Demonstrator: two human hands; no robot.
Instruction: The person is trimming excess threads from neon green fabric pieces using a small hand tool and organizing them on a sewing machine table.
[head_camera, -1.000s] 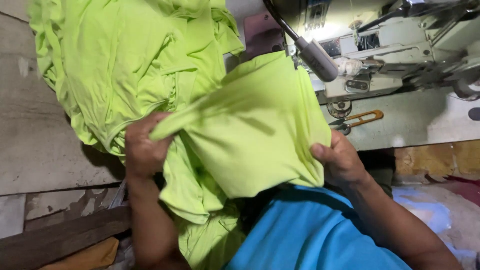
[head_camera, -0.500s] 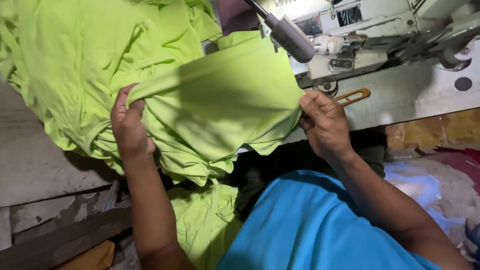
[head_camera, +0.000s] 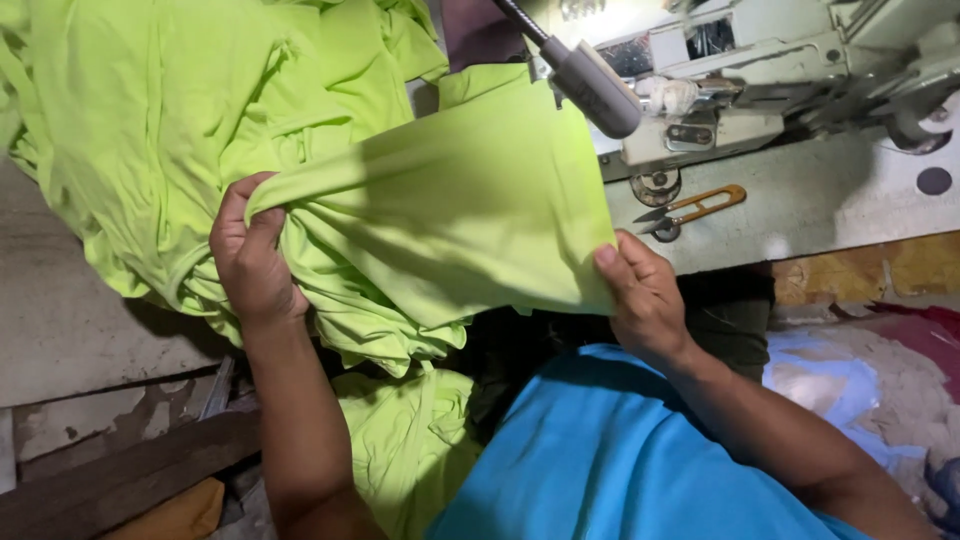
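Stretching soft, smooth lime-green knit fabric (head_camera: 450, 210) taut: left hand (head_camera: 255, 265) fingers curled, bunching one folded edge; right hand (head_camera: 645, 295) apparently pinching the opposite corner.

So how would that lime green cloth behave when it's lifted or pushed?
Probably floppy: the green cloth sags and wrinkles between the left hand and right hand. Likely light, since fingertip pinches hold it up. Pushed, it would bunch like the pile behind.

Plain lime-green fabric (head_camera: 440, 210), bright blue shirt (head_camera: 610, 450), orange-handled thread snips (head_camera: 690, 210), pale grey-green sewing machine (head_camera: 760, 90), grey lamp head (head_camera: 595, 88)
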